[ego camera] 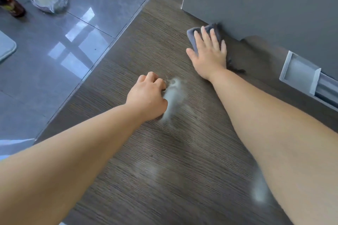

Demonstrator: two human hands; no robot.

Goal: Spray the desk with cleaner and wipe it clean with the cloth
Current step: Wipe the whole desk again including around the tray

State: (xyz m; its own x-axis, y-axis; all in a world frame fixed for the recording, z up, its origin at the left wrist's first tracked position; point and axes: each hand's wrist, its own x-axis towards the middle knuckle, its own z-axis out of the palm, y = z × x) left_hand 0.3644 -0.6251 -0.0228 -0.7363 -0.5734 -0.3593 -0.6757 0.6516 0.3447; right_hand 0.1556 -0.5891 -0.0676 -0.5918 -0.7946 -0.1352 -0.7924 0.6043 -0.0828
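grey cloth (191,37) pressed flat on the wood worktop (146,151) by right hand (208,49), grip spread apart, left hand (148,97) grip clamped on pale blurry thing (173,95)

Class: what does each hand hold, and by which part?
Left hand grips a blurred pale bottle, part unclear. Right hand holds nothing, pressing flat on the cloth.

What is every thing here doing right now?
desk: pale wet-looking smears on it.
cloth: folded, flat on desk.
right hand: fingers straight, pressing cloth.
spray bottle: blurred, held.
left hand: curled round spray bottle.
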